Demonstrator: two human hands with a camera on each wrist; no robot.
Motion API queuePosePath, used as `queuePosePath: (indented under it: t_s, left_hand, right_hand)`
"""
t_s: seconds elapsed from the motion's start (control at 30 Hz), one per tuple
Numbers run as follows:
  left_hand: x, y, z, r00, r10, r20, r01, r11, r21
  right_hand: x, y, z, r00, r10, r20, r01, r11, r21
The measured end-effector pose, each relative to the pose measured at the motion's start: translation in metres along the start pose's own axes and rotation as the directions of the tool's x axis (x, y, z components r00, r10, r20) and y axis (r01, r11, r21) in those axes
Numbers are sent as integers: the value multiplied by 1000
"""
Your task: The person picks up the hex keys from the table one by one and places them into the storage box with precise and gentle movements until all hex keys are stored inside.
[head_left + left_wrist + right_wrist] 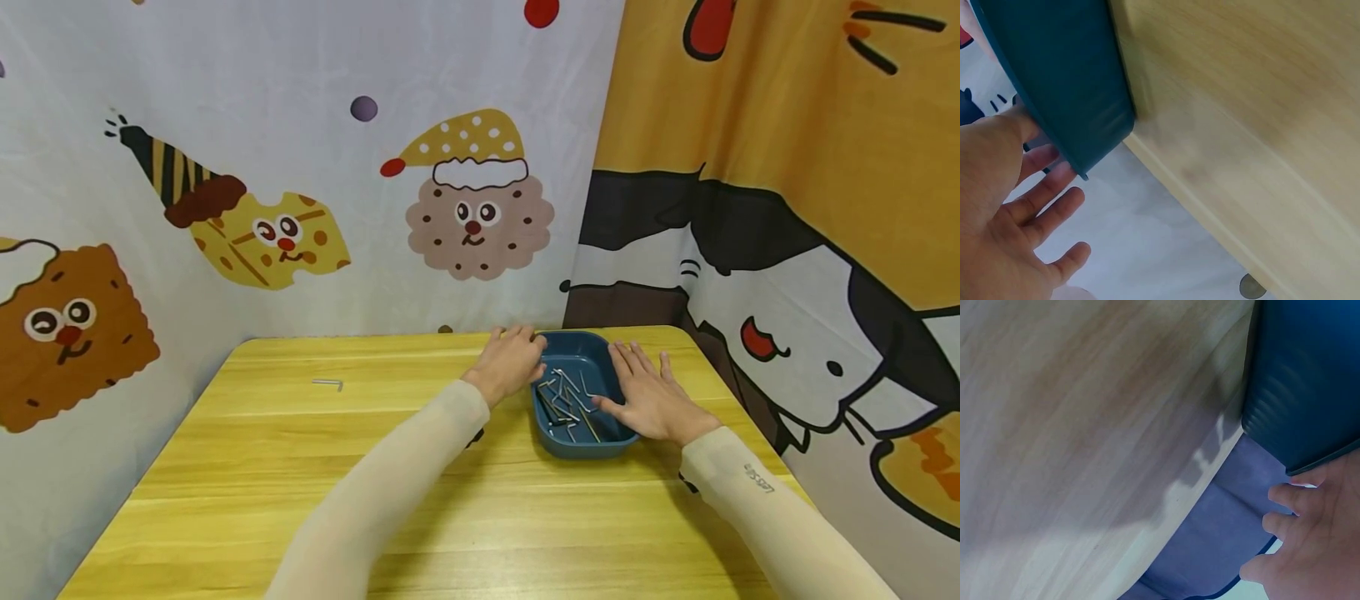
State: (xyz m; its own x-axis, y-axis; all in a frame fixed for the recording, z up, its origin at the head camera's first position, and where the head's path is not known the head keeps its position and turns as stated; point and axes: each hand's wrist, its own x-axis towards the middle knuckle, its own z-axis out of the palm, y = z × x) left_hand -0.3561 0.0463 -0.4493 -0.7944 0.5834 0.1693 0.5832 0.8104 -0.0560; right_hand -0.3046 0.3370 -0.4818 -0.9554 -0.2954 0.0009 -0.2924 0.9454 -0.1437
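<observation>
A blue plastic bin (pixel 585 451) stands toward the table's back right. Inside it lies a loose pile of L-shaped hex keys (pixel 564 402), mostly silver, some dark. My left hand (pixel 508 360) is at the bin's far left corner; in the left wrist view its fingers are spread and loosely bent, with some tips at the rim. On the opposite side, my right hand (pixel 654 398) rests across the right rim with straight fingers, its thumb reaching over the inside. Part of its fingertips is hidden by the rim in the right wrist view.
A single silver hex key (pixel 327 382) lies on the wooden table (pixel 300 467), far to the left of the bin. Behind the table hangs a printed cloth (pixel 300 100), with a yellow patterned cloth (pixel 795 133) on the right. The bin stands near the table's back edge.
</observation>
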Motion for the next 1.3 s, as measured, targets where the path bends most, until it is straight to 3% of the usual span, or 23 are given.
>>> queuePosePath:
  t_s: [0.27, 0.57, 0.83, 1.07, 1.3]
  left_hand:
    - [-1, -5, -4, 1000, -20, -7, 20, 1000, -20]
    - [-18, -18, -9, 998, -65, -21, 62, 993, -97]
    - [-43, -41, -5, 990, -129, -48, 125, 988, -88]
    - [-75, -67, -4, 980, -195, -44, 188, 973, -131]
    - [-108, -95, -9, 959, -284, -19, 276, 946, -171]
  right_hand:
    - [3, -3, -3, 1000, -3, 9, 3, 1000, 8]
    - [3, -5, -7, 1000, -7, 12, 7, 1000, 7]
    - [2, -2, -5, 1000, -3, 11, 3, 1000, 6]
    - [2, -1, -3, 1000, -10, 15, 9, 1000, 13]
    - [0, 0, -1, 1000, -8, 13, 8, 1000, 14]
